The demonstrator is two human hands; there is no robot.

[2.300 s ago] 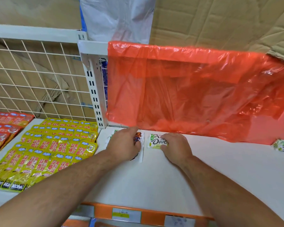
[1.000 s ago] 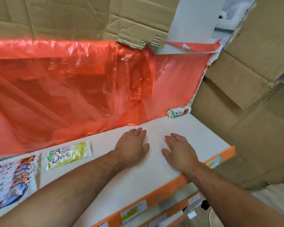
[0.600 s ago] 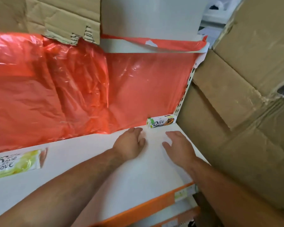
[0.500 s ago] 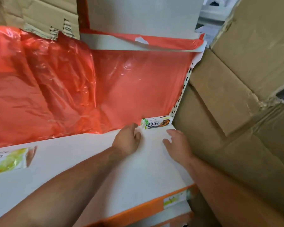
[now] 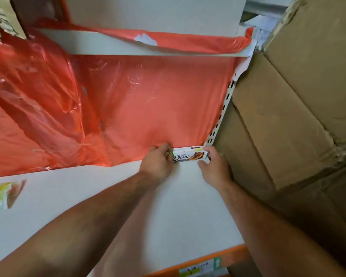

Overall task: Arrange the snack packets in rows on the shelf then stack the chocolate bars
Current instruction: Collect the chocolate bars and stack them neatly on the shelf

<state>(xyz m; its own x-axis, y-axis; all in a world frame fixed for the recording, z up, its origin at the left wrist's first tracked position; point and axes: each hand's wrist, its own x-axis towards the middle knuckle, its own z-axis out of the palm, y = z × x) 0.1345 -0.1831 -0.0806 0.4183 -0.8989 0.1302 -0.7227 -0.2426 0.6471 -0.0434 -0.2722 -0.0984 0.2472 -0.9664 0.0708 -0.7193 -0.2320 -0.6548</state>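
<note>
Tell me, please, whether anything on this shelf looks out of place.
The Dove bar sits in the back right corner, held between left hand and right hand, far from the yellow-green bar at the left edge of the shelf. The red plastic behind is crumpled.

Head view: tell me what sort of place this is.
Probably a shop aisle being stocked: a white display shelf with an orange price-label strip, a slotted upright, and a Dove chocolate bar held between left hand and right hand, cardboard boxes alongside.
</note>
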